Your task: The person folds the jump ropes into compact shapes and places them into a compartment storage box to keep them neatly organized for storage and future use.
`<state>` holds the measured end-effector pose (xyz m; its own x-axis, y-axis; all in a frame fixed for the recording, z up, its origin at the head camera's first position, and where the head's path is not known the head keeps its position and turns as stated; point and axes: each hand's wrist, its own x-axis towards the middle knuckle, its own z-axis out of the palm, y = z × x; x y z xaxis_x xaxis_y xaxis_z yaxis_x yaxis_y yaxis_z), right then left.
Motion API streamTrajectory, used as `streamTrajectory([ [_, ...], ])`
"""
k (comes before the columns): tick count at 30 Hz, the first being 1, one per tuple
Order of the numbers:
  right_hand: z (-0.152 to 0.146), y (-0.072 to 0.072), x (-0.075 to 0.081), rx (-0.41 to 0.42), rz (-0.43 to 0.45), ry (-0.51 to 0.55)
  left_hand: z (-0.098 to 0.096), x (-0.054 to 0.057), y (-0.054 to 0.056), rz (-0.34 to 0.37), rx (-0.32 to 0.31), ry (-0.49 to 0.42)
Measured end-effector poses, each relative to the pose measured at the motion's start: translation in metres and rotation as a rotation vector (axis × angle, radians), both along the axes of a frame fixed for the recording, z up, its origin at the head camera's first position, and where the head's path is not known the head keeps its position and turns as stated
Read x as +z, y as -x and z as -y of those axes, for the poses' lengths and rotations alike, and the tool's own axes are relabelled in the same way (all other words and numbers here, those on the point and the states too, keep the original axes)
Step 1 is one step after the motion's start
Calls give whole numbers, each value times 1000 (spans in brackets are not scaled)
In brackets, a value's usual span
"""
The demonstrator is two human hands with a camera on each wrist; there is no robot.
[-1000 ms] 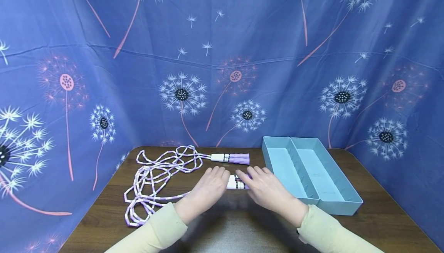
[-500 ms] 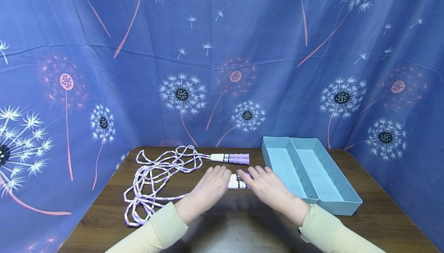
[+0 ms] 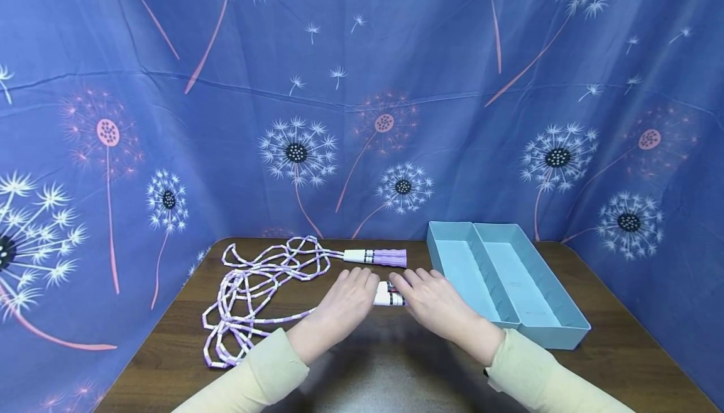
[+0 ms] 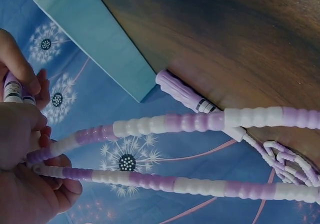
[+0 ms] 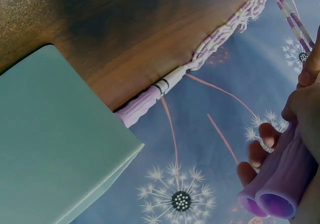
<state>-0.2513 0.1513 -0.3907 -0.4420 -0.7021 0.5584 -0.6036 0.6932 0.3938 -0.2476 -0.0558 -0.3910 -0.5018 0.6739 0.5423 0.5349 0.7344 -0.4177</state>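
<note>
Two purple-and-white tubular plastic handles (image 5: 284, 171), side by side in both hands; left hand (image 3: 349, 298) gripping their white ends, right hand (image 3: 438, 303) curled round their purple ends; purple-and-white beaded rope (image 5: 220, 37), heaped in loops on brown wooden table (image 3: 622, 363); similar handle (image 3: 389, 258), lying beyond the hands; light-teal two-compartment tray (image 3: 523, 290), at right.

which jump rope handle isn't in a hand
The far handle, lying on the table; the left hand and right hand grip the other two handles.
</note>
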Motion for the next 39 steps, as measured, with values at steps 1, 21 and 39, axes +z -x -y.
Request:
streamTrajectory([
  [1,0,0,0,4,-8,-4,0,0,0,1,-3,-3],
  [21,-14,7,27,58,-127,29,38,-14,2,349,-33,-392],
  [39,-34,7,51,-64,27,88,57,-53,-7,683,-31,-369],
])
